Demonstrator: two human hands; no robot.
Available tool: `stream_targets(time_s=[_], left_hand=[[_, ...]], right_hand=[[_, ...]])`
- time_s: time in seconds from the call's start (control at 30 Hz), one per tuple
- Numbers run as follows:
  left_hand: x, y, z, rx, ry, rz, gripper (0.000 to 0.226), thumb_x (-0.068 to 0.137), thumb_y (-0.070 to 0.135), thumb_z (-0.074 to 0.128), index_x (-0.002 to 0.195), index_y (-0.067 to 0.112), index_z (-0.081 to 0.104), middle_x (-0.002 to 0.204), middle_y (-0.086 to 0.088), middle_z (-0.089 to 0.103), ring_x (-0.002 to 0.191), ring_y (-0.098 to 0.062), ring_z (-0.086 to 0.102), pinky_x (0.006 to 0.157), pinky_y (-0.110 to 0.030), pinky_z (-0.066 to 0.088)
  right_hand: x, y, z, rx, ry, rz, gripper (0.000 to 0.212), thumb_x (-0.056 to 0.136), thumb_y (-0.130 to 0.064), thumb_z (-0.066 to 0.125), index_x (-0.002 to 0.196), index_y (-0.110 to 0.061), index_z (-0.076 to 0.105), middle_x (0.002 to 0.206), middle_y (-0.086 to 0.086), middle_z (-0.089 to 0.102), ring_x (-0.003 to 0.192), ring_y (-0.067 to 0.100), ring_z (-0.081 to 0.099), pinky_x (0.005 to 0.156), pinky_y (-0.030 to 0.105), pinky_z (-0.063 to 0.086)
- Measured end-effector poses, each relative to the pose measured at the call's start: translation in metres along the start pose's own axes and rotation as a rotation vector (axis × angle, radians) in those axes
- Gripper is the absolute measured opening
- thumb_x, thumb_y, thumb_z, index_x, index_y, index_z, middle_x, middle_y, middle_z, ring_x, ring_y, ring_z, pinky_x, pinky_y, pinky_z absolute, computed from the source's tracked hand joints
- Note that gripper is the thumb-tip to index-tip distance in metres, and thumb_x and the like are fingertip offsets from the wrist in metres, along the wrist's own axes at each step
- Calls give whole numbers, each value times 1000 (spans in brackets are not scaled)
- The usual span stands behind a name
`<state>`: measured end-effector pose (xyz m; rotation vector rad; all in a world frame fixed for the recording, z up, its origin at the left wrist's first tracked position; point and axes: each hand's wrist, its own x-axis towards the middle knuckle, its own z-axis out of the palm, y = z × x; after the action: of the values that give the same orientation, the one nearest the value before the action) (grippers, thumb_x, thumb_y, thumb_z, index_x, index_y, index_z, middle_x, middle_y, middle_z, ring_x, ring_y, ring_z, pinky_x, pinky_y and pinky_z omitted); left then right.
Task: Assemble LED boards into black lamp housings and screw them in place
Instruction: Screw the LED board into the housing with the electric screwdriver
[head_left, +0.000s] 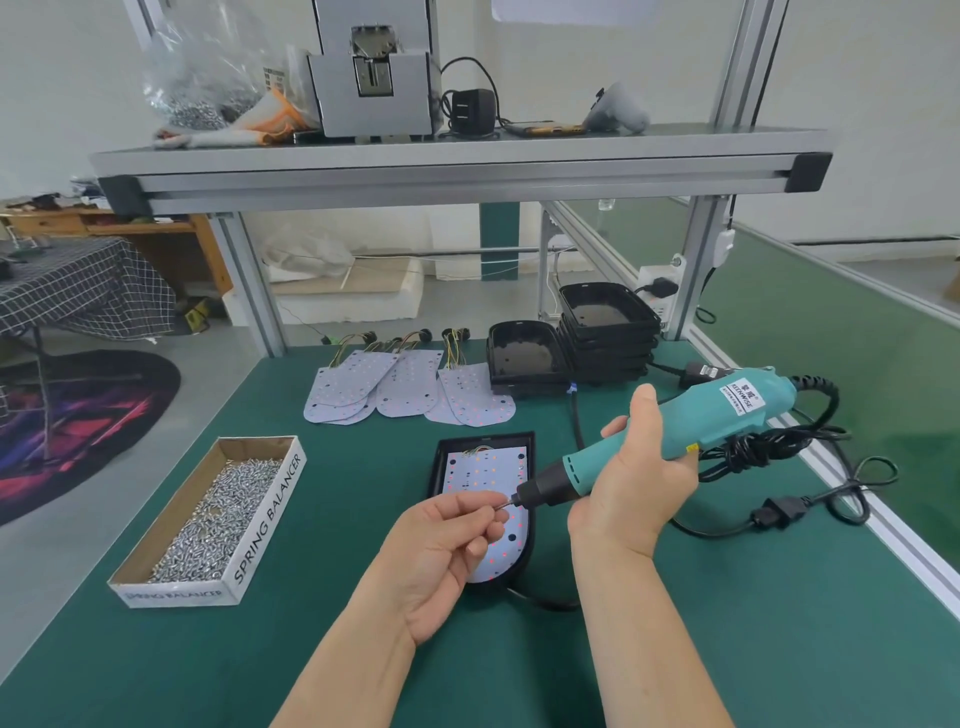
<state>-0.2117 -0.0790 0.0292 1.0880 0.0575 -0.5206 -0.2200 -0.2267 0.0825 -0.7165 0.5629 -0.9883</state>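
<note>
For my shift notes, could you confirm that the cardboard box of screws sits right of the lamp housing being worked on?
Not quite: in the head view the cardboard box of screws sits left of the lamp housing being worked on.

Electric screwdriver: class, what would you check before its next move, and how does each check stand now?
1. Right hand grips the electric screwdriver: ok.
2. Left hand pinches a screw at the screwdriver's tip: ok.
3. Screw seated straight on the tip: cannot tell.
4. LED board lies inside the black housing: ok.
5. Screwdriver upright over a hole: not ok, tilted.
</note>
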Motion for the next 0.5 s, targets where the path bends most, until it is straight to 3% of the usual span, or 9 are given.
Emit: stream_targets(time_s=[0.2, 0.37, 0.5], left_hand=[[-5, -1, -1, 316, 9, 239, 30, 91, -11, 58, 84, 10, 78, 77, -13, 70, 54, -10, 54, 55, -16, 43], [-6, -3, -6, 297, -63, 209, 31, 93, -8, 59, 102, 15, 79, 82, -14, 69, 63, -15, 58, 55, -18, 43], [-2, -2, -9, 221, -67, 144, 25, 96, -4, 58, 113, 8, 73, 88, -19, 71, 66, -16, 60, 55, -18, 45]], right_hand=[[5, 2, 3, -29, -19, 38, 21, 86, -27, 72, 83, -22, 52, 53, -7, 52, 50, 10, 47, 58, 28, 42], [10, 7, 5, -55, -62, 95, 25, 87, -25, 71, 76, -22, 49, 52, -10, 49, 50, 11, 45, 60, 29, 39], [9, 8, 7, -37, -64, 92, 26, 86, -24, 71, 76, -21, 48, 54, -5, 49, 51, 13, 43, 60, 30, 39]])
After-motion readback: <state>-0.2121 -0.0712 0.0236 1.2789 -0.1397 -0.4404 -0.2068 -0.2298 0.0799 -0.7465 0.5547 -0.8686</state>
